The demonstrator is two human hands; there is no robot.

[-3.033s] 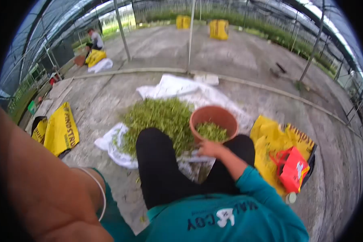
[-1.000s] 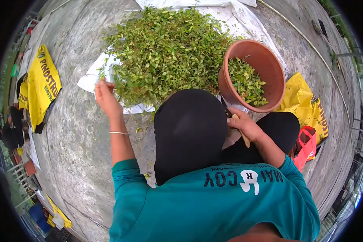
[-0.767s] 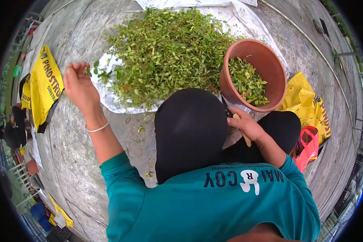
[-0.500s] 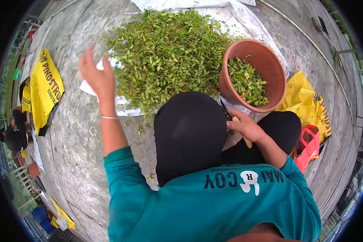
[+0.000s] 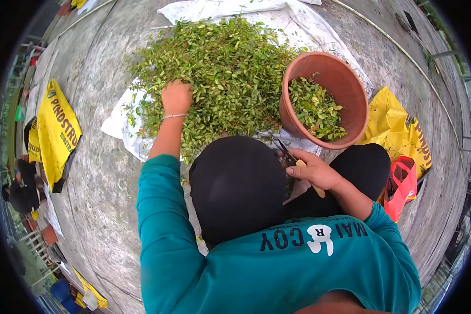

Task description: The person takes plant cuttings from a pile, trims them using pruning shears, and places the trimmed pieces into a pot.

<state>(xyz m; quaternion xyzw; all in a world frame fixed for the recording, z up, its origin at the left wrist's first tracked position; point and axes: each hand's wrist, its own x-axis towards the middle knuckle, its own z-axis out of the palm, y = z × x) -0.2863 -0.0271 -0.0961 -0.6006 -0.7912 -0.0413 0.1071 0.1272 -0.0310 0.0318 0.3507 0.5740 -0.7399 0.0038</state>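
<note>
My left hand (image 5: 177, 97) reaches down into the left part of a wide pile of leafy green cuttings (image 5: 230, 78). Its fingers curl closed among the stems, and their tips are partly hidden by leaves. Beside my knee, my right hand (image 5: 316, 170) grips a pair of pruning shears (image 5: 300, 164) with pale yellow handles. Their dark blades point up and left, toward the pile's near edge. A brown plastic pot (image 5: 355, 83), tilted toward me, stands to the right of the pile with leafy cuttings (image 5: 319, 110) inside.
White sheeting (image 5: 319, 26) lies under the pile on grey ground. A yellow printed bag (image 5: 390, 118) and a red bag (image 5: 401, 183) lie to the right. Another yellow bag (image 5: 57, 131) is at the left. Behind it, at the far left edge, is a dark shape (image 5: 23, 188).
My left hand has come down from above the sheet, moving right into the pile, and its spread fingers have curled closed. My right hand still holds the shears near my knee.
</note>
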